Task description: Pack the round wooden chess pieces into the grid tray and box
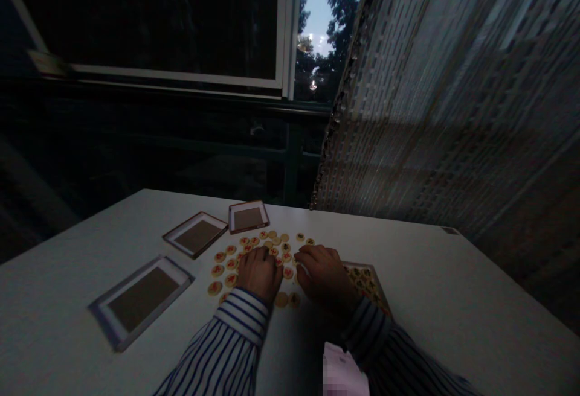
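- Your round pieces (287, 273) lie in a loose cluster on the white table (421, 299), in front of you and around both hands, some touching, others apart.
- Being discs, they have no long axis; those you can see clearly lie flat. Many show red characters and a few dark ones; the plain piece (281, 299) between your wrists shows a bare face. The marks are too small to tell which way each points.
- Your left hand (259, 275) is palm down over the cluster, fingers close together and curled; you cannot tell whether they pinch a piece.
- Your right hand (322, 266) comes in from the other side, fingers bent towards the left hand and thumb set apart below them; whether it grips anything is unclear.
- Beside your right wrist, partly hidden by the arm, a box (379, 286) holds more pieces in rows.
- To the left stand three shallow trays: the near tray (144, 298) and middle tray (197, 237) run lengthwise from near left to far right, while the far tray (249, 218) lies more crosswise.
- The tabletop is pale, with a small dark rectangle (450, 230) at its far right corner.
- The room is dim. Beyond the table is a pale-framed window (284, 34), trees and sky showing at its right, and a hanging strand curtain (421, 106) covers the right side.
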